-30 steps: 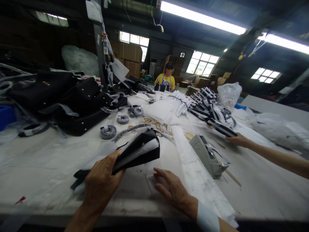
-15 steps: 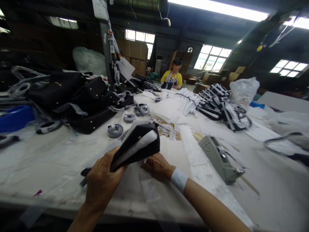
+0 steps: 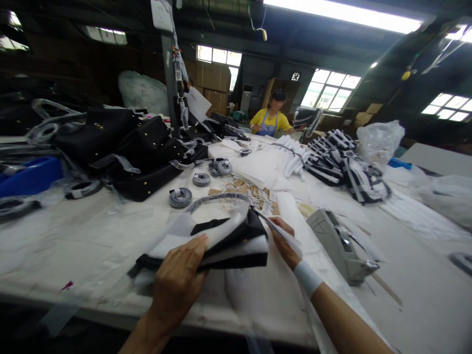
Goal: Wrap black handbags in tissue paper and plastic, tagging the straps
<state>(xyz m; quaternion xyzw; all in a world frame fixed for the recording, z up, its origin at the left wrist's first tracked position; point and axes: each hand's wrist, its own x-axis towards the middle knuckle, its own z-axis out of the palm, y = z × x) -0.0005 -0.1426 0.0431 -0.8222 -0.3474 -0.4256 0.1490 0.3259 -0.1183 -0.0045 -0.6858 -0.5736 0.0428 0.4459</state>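
A black bag with white foam sheeting along it and small gold studs lies tilted in front of me. My left hand is closed on its near left side, thumb hidden beneath. Beyond the bag arches a strap in clear wrap. My right hand is at the bag's right end, fingers closed around a pale white strip that slants across them; its fingertips are partly hidden.
A grey tape dispenser stands to the right, beside a long white sheet. Black bags are piled at left near coiled straps. Small tags lie beyond. Across the table, a person in yellow holds up a bag.
My left hand has moved right and lowered the bag, turning it flatter. My right hand has moved from under the bag to its right end. The co-worker has lifted a bag sideways.
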